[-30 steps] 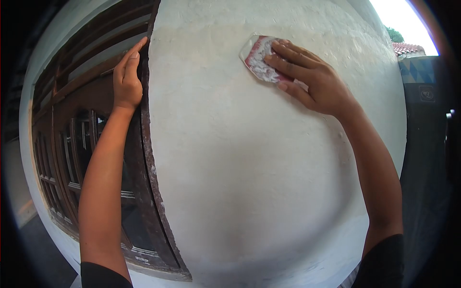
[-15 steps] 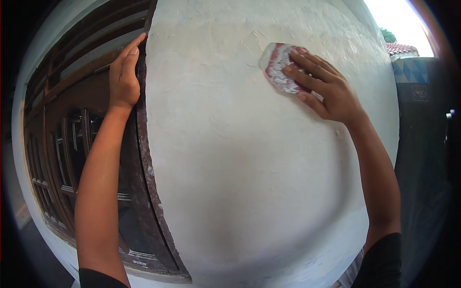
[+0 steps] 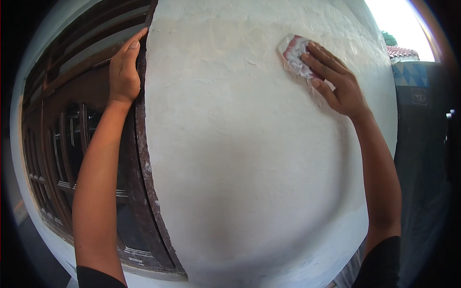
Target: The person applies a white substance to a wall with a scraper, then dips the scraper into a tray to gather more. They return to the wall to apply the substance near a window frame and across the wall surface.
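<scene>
Since the earlier frames, we see that the right hand (image 3: pixel 338 86) and the flat red-and-white pad (image 3: pixel 295 54) have shifted rightward across the pale wall (image 3: pixel 230 144), while the left hand (image 3: pixel 125 74) has stayed in its place. On the right, we find the fingers nearly straight and slightly parted, laid over the near part of the pad, with the thumb below them by its lower edge. They have hold of it flat against the upper wall, and we note whitish smears on its face. On the left, we see fingers held straight and close together, the thumb alongside, at the dark wooden frame (image 3: pixel 149 177) where it meets the wall; we see nothing gripped there. Both forearms reach up from dark sleeves (image 3: pixel 382 261). Beyond the left arm we see brown panelled woodwork (image 3: pixel 60 93) with panes and slats. Far right, we have a dark panel (image 3: pixel 418 139) with a blue-and-white band (image 3: pixel 410 74), and above it a tiled roof (image 3: pixel 402 51) and some foliage (image 3: pixel 388 38)
</scene>
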Available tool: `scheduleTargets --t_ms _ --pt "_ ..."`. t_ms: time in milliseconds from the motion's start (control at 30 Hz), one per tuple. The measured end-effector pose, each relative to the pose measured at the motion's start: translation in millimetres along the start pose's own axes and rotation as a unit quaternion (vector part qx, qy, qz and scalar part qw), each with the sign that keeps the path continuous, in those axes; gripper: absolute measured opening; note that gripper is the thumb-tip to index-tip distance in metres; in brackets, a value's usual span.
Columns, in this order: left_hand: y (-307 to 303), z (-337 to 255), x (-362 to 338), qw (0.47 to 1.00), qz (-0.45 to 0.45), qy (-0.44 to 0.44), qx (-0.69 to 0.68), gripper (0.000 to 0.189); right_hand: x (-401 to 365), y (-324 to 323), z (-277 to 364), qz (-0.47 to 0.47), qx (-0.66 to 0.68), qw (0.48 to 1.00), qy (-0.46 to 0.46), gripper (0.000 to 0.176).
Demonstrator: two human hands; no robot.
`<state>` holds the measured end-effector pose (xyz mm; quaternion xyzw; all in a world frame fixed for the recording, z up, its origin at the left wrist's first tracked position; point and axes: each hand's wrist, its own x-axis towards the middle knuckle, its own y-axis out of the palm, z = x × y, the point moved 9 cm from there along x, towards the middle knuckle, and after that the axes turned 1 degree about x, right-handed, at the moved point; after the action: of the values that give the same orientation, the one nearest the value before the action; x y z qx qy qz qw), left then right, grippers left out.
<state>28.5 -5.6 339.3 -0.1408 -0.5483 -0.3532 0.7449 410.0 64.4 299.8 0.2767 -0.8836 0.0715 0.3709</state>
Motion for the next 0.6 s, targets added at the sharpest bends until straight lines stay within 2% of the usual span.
scheduleTargets --t_ms 67,200,367,433,567,600 --pt "2 1 1 1.0 0.001 -0.001 -0.002 0.048 11 -5 -1 -0.032 -0.005 0.999 0.007 0.041" --pt "3 -4 0 1.0 0.006 0.012 0.006 0.049 47 14 22 0.004 -0.031 0.999 0.009 0.044" --pt "1 -2 0 1.0 0.004 0.018 -0.006 0.049 9 13 28 0.048 -0.039 0.998 -0.021 0.042" --pt "2 -3 0 1.0 0.004 0.011 -0.007 0.049 -2 1 15 0.031 -0.028 0.999 -0.005 0.041" --pt "1 -2 1 1.0 0.002 0.029 0.001 0.049 28 -5 17 -0.029 0.026 0.999 0.02 0.042" --pt "2 -2 1 1.0 0.003 0.028 -0.001 0.049 36 2 23 -0.003 -0.014 1.0 0.02 0.043"
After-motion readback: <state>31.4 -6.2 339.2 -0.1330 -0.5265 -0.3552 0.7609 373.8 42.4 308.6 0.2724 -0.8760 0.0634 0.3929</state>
